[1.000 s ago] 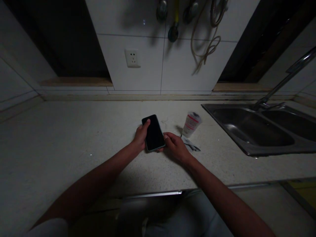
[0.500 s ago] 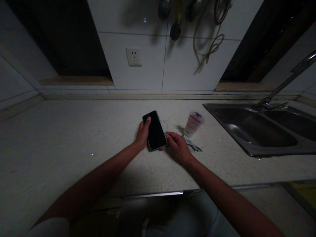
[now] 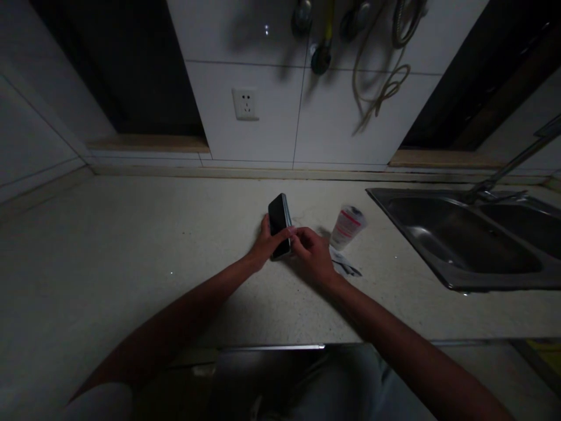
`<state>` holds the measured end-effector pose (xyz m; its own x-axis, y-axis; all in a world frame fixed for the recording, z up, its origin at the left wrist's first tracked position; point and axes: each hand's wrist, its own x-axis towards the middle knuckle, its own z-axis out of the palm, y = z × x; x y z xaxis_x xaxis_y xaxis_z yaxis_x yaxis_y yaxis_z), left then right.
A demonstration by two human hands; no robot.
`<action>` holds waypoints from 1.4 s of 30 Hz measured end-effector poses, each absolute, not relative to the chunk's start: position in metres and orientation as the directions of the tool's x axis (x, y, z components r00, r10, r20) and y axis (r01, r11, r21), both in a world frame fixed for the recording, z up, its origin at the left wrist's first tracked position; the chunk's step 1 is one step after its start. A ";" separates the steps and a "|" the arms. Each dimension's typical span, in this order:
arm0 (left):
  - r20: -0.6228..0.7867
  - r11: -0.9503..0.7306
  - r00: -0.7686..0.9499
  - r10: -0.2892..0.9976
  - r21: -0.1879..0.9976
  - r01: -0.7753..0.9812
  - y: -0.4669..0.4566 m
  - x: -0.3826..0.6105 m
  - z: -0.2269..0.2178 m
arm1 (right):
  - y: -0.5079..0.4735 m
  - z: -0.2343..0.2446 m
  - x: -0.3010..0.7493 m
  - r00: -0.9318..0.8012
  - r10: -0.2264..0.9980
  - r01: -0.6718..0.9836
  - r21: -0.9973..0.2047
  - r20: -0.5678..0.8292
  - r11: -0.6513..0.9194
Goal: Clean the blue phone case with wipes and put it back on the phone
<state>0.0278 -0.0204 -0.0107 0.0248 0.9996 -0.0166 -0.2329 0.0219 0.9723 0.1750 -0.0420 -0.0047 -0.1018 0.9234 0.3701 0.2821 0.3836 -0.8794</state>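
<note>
A black-screened smartphone [image 3: 277,217] with a pale edge is held above the counter, tilted so that its right side shows. My left hand [image 3: 265,244] is closed around its lower left part, the thumb lying across the screen to the right edge. At that edge the thumb and fingers of my right hand [image 3: 313,254] are pinched together, touching the phone's side and close to the left thumb. Whatever small thing sits between them is hidden. Just right of my right hand stands a clear plastic cup [image 3: 347,227] with red and white print, beside a crumpled wrapper [image 3: 344,262].
A steel double sink [image 3: 464,234] with a faucet [image 3: 486,187] is set into the pale countertop [image 3: 175,234] on the right. The tiled wall behind carries a socket [image 3: 245,104], pipe fittings [image 3: 321,58] and a looped cord [image 3: 390,88]. Light is dim.
The phone has turned from facing up to tilted on its side. My left thumb has moved from the upper screen down to the right edge. My right fingers moved slightly up along that edge.
</note>
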 end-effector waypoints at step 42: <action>-0.055 0.063 0.041 0.998 0.973 -0.224 -0.027 0.027 -0.013 | -0.055 -0.001 0.179 -0.348 0.915 0.028 -0.974 0.203 0.226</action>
<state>0.0272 -0.0273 -0.0126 0.0407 0.9977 -0.0549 -0.2240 0.0626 0.9726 0.1793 -0.0546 -0.0010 -0.3483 0.9151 0.2029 0.0279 0.2265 -0.9736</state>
